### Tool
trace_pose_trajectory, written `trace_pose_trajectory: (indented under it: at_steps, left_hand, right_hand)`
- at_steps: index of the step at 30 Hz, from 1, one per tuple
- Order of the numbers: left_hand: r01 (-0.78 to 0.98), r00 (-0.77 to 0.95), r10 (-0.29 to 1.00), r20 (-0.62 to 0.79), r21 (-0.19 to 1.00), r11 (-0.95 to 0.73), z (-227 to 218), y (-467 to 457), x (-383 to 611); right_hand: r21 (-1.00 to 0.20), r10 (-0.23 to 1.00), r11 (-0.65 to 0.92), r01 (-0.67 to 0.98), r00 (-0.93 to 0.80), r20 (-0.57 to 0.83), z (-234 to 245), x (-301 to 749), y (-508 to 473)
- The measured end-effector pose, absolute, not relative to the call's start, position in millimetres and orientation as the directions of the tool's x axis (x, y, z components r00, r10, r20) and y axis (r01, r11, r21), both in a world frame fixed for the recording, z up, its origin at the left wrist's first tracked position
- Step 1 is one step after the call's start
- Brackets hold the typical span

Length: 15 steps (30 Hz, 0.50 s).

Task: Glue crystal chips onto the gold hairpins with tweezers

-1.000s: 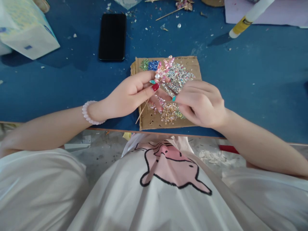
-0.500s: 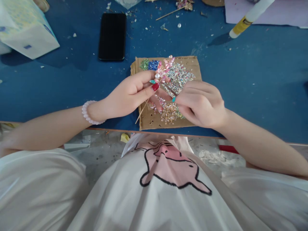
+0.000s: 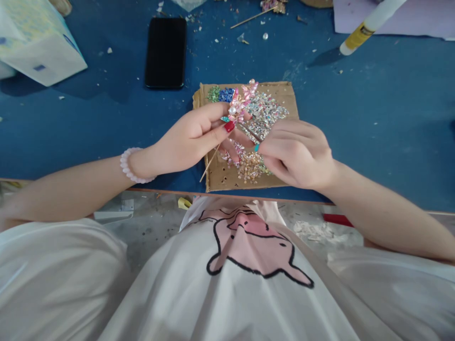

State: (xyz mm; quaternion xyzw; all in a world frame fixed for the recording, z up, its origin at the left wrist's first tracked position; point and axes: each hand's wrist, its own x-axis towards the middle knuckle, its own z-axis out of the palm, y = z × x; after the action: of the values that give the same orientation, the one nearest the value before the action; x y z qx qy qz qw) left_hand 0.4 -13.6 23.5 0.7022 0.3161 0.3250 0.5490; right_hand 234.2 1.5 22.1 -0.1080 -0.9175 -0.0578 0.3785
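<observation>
My left hand [image 3: 199, 137] is closed on a pink beaded ornament [image 3: 239, 105] with white pearls, held between thumb and fingers. A thin wooden stick [image 3: 209, 164] pokes out below that hand. My right hand [image 3: 298, 151] pinches a slim dark tool, maybe tweezers [image 3: 251, 132], whose tip reaches the lower edge of the ornament. Both hands hover over a piece of cardboard [image 3: 284, 94]. On it lie silvery rhinestones [image 3: 265, 113], blue ones [image 3: 226, 95], green ones [image 3: 213, 94] and gold ones [image 3: 250, 166], in loose piles. What the tip grips is too small to tell.
A black phone [image 3: 165, 53] lies on the blue table [image 3: 106, 113] beyond my left hand. At the far left stands a tissue box [image 3: 46, 52]. A glue bottle [image 3: 359, 35] with a yellow label is at the far right, by a purple sheet [image 3: 419, 19].
Both hands, the ornament and the tool keep almost the same pose. Only a very slight shift of the view shows.
</observation>
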Motion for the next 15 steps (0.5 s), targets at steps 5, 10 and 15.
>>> trace_pose_trajectory:
  at_steps: [5,10,15]
  left_hand:
    - [0.107,0.587,0.803,0.108,0.972,-0.209,21.8,-13.7,-0.3]
    - [0.098,0.572,0.812,0.117,0.973,-0.209,20.5,-13.0,-0.3]
    - [0.058,0.583,0.802,0.125,0.979,-0.195,20.2,-12.4,-0.2]
  right_hand:
    - [0.011,0.169,0.97,0.244,-0.701,0.693,20.1,235.0,1.3]
    - [0.002,0.176,0.969,0.248,-0.695,0.697,18.1,235.2,2.2]
    - [0.019,0.16,0.972,0.236,-0.713,0.682,20.6,237.3,2.7]
